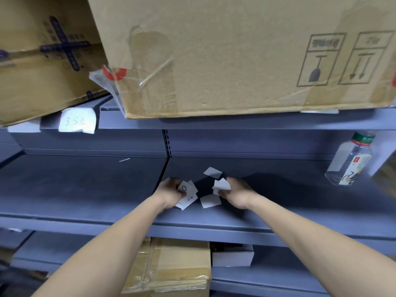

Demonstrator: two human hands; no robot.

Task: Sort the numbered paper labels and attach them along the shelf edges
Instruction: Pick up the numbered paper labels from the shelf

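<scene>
Over the grey middle shelf (85, 189), my left hand (169, 192) grips a small stack of white paper labels (187, 192); the top one shows a handwritten "0". My right hand (237, 192) pinches another white label (221, 185). Two loose labels lie on the shelf between and behind my hands: one (211, 200) near the front, one (212, 173) farther back. On the upper shelf's edge (214, 124) at the left hangs a paper label (77, 123) reading "3.5".
A large cardboard box (235, 52) overhangs the upper shelf, with another box (42, 61) to its left. A clear plastic bottle (349, 159) stands at the right of the middle shelf. Taped cardboard boxes (177, 264) and a white box (232, 256) sit on the shelf below.
</scene>
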